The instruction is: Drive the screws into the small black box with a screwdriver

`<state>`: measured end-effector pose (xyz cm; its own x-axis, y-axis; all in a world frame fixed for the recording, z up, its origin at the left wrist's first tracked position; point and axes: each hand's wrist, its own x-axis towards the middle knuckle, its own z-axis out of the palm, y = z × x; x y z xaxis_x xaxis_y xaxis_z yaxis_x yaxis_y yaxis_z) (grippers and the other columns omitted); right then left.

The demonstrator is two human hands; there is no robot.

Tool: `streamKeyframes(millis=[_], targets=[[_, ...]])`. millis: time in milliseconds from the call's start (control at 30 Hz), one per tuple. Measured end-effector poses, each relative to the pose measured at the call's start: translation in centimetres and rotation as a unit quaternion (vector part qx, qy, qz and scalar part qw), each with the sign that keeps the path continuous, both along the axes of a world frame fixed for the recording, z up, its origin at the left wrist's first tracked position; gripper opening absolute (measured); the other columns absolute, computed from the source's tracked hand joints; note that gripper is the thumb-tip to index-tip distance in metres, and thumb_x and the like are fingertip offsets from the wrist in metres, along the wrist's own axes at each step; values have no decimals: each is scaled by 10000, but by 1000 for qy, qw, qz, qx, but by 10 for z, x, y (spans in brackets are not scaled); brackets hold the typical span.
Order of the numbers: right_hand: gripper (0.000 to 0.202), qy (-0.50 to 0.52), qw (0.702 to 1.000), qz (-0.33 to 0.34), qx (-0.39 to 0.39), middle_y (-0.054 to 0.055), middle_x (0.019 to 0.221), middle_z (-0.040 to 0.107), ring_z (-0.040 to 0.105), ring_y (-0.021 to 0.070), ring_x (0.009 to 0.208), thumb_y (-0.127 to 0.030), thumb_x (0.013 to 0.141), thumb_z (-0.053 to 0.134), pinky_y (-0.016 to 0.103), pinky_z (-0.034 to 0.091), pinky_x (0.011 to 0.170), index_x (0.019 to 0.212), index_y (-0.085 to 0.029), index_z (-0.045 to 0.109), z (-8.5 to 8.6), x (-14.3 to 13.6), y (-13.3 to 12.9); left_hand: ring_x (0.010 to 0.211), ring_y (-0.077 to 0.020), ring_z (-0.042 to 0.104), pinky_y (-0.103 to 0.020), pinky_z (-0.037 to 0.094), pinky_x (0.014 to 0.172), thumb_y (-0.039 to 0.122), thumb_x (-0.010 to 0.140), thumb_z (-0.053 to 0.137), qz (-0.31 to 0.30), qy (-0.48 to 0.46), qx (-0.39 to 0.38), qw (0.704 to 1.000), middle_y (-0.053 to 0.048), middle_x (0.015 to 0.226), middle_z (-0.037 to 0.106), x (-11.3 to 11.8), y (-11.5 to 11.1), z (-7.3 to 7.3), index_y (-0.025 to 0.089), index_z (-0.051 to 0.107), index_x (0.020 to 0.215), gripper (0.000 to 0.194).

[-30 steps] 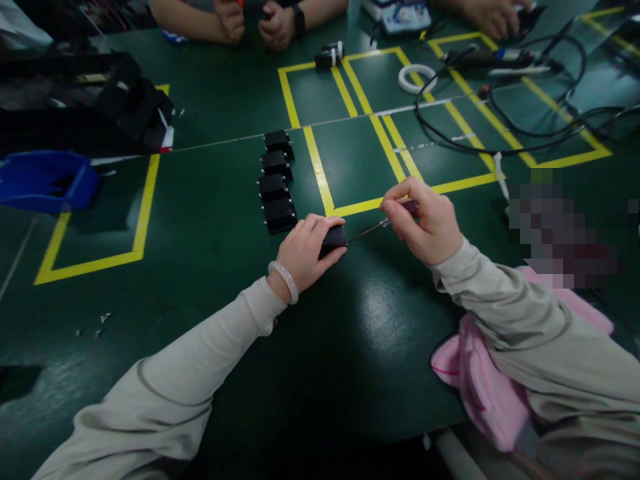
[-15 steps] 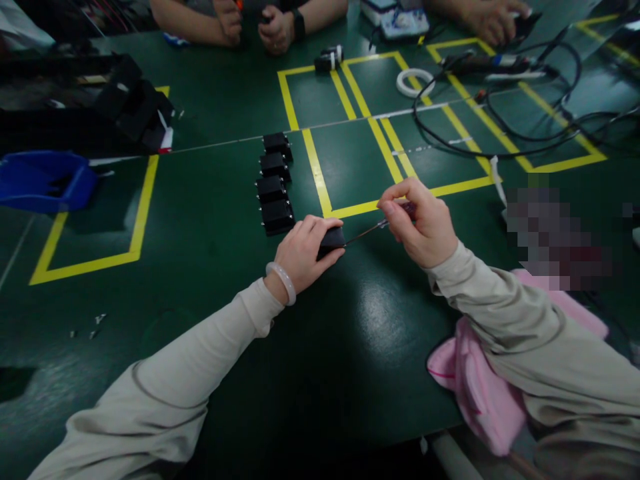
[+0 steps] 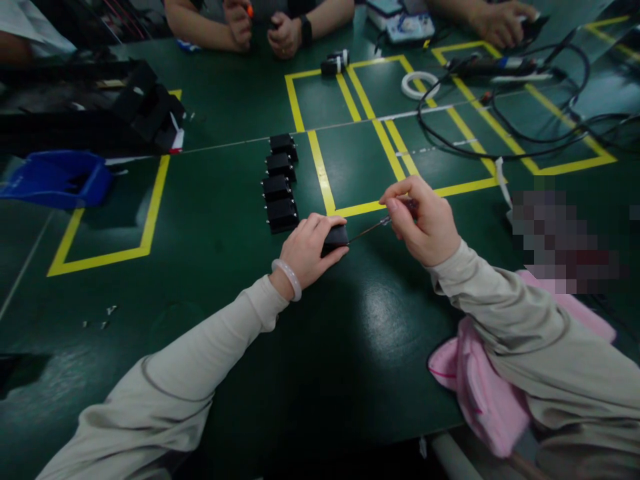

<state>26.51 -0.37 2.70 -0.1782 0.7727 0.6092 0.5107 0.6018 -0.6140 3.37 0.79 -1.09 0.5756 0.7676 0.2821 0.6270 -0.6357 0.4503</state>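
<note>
My left hand (image 3: pixel 307 248) grips a small black block (image 3: pixel 337 236) between thumb and fingers, down at the green table. A screwdriver (image 3: pixel 373 230) with a thin shaft is pinched in my right hand (image 3: pixel 423 220). Its tip meets the block's right end, and its handle is mostly hidden by my fingers. Just beyond my left hand stands a row of several similar black blocks (image 3: pixel 281 213) with small shiny screws sticking out at their sides. Several loose screws (image 3: pixel 111 311) lie on the table to the left of my left forearm.
A blue bin (image 3: pixel 65 179) and black equipment (image 3: pixel 140 107) stand at left. Yellow tape (image 3: pixel 324 173) marks rectangles on the table. A white tape roll (image 3: pixel 420 85) and black cables (image 3: pixel 425 133) lie at the back right. A pink cloth (image 3: pixel 493 393) sits beneath my right forearm. Co-workers' hands (image 3: pixel 285 33) show across the table.
The whole view has shifted slightly, so things appear a little further right. Both hands keep their grip, and the screwdriver tip stays at the block's end.
</note>
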Motion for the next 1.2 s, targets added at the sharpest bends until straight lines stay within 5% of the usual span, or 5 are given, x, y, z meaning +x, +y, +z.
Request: streamKeyframes(millis=[1200], targets=[[172, 17, 999, 24, -26, -8, 714, 585, 586, 117, 576, -387, 1004, 519, 289, 437, 523, 972, -223, 558, 2, -1, -4, 1133, -264, 593, -438, 504, 1004, 288, 918, 679, 4, -7, -8, 1000, -103, 1223, 601, -3, -3, -3, 179, 524, 1314, 439]])
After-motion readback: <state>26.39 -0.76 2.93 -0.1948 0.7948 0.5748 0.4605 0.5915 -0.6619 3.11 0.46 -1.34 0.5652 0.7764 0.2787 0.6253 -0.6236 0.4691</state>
